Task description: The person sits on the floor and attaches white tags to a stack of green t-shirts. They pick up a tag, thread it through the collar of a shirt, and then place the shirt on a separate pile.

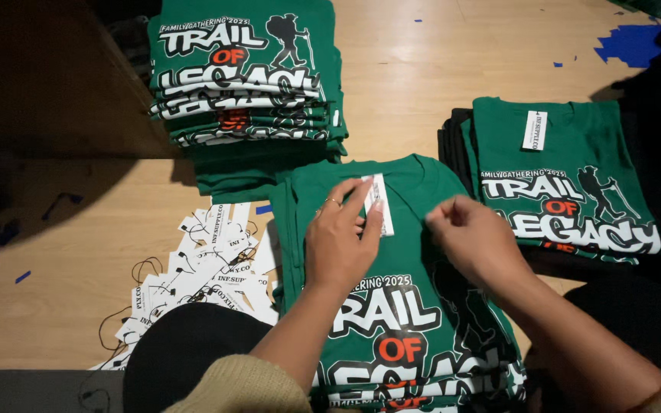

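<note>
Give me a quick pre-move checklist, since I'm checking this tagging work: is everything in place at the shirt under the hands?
1. White tag lies at the collar of the front green shirt: ok.
2. Left hand rests on the tag, fingers flat: ok.
3. Right hand pinches the fabric beside the tag: ok; whether it holds a fastener: cannot tell.
4. Loose tags pile lies within reach on the left: ok.
5. Tagged shirt stack on the right shows a tag at its collar: ok.
6. Tag already fastened to the front shirt: cannot tell.
</note>
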